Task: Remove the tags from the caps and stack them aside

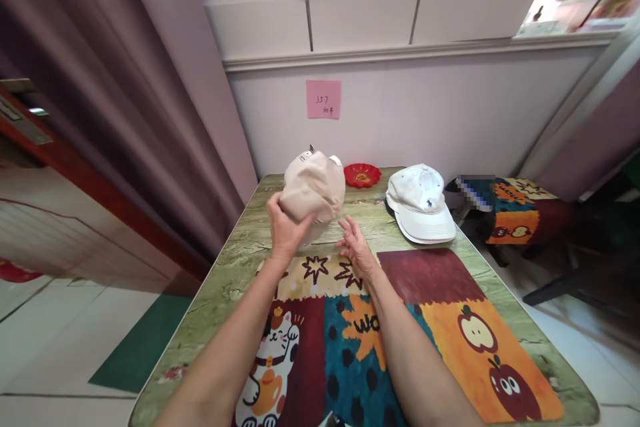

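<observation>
A beige cap (315, 185) is held up over the far left part of the table by my left hand (289, 227), whose thumb and fingers grip its lower left side. Small dark marks show near the cap's top, and a white patch sits at its upper right. My right hand (356, 245) is just below and right of the cap, fingers apart with nothing in them. To the right, a white cap (421, 203) with a small dark blue emblem rests on the table, its brim toward me.
A red scalloped dish (363, 175) stands at the table's back edge. The wooden-patterned table (200, 333) bears a colourful mat (430, 280) with cat and apple pictures. A pink note (323, 99) is on the wall. Purple curtains (165, 80) hang left; a patterned stool (520, 210) is right.
</observation>
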{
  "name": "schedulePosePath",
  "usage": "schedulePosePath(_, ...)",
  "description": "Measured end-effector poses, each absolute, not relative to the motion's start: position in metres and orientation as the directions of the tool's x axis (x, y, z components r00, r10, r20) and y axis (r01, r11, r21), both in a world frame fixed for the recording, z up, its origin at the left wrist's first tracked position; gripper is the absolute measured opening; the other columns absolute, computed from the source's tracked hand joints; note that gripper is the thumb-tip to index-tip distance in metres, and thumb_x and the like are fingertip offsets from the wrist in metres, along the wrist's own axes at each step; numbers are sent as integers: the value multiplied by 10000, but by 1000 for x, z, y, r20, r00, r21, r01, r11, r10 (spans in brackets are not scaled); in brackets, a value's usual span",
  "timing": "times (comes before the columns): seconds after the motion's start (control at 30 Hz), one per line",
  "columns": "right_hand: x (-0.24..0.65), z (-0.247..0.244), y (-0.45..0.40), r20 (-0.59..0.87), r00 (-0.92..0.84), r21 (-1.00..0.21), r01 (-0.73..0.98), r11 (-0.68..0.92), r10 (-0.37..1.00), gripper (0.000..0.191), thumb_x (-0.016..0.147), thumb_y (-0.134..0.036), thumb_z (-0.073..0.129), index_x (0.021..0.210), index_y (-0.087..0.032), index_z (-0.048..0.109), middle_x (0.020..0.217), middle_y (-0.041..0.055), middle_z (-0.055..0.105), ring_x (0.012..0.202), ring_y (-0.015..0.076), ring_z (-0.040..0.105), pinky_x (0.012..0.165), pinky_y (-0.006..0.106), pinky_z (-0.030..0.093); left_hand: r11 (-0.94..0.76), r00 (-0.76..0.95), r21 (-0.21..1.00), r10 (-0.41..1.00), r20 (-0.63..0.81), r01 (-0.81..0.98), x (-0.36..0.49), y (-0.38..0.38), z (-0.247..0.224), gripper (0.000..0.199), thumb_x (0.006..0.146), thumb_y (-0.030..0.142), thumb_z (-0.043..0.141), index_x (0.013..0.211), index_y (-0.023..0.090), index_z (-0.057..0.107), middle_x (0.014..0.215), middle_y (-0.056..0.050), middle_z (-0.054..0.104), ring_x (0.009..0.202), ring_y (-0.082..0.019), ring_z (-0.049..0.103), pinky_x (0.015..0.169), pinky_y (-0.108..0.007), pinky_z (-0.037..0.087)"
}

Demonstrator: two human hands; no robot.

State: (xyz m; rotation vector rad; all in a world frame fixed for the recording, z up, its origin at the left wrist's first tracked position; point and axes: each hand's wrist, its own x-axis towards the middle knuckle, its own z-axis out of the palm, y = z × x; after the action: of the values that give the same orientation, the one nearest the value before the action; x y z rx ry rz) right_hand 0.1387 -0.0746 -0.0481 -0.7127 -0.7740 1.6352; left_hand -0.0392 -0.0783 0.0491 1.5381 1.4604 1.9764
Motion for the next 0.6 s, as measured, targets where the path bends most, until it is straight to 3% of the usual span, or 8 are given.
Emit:
schedulePosePath(0.1,148,-46,-69,42,-58,-822,-570,1,997,736,643,-348,837,1324,-319,560,1442,48,554,813,116,668,587,188,520,-548,-383,822,733,562,157,-22,-104,26,699,439,129,928,1042,214,584,1387,-120,491,1399,-326,370,1188,-403,247)
schedulePosePath(0.17,153,-45,-66,82,-20,-853,-518,60,996,601,628,-340,846,1189,-238,657,1250,57,687,911,170,679,723,241,549,-530,-332,829,761,558,180,-23,-118,16,625,452,191,941,969,217,591,1409,-130,494,1412,-334,355,1190,-427,237)
schedulePosePath(0.27,157,-43,-64,149,-1,-883,-450,133,989,452,623,-354,844,1026,-193,720,1072,61,751,1040,246,669,919,349,525,-478,-222,759,762,609,442,-31,-134,15,452,634,373,862,939,207,574,1385,-149,524,1370,-333,415,1161,-471,286)
schedulePosePath(0.4,160,-38,-67,181,7,-907,-385,170,983,337,622,-374,824,890,-189,736,975,72,769,957,273,696,930,418,526,-368,-144,526,700,700,767,-39,-152,16,236,878,428,616,877,200,558,1282,-156,566,1247,-303,520,1073,-465,383)
schedulePosePath(0.5,164,-37,-72,252,-2,-912,-333,237,968,196,665,-342,778,799,-211,719,968,62,768,963,260,695,936,406,524,-260,-117,438,736,667,861,-41,-165,9,184,895,385,594,863,204,581,1083,-120,637,1089,-289,598,972,-434,444)
schedulePosePath(0.53,164,-37,-74,278,-1,-911,-319,263,961,147,680,-318,757,772,-215,708,980,58,766,974,252,692,943,398,519,-214,-108,412,767,633,886,-41,-169,6,184,876,365,618,952,198,599,1075,-120,645,1073,-298,603,950,-437,452)
schedulePosePath(0.6,166,-38,-78,295,12,-917,-277,287,955,78,701,-279,712,720,-210,680,972,60,763,964,242,691,941,389,513,-127,-99,352,824,559,927,-41,-173,1,411,826,310,663,1200,173,563,1177,-152,636,1129,-335,579,959,-467,441)
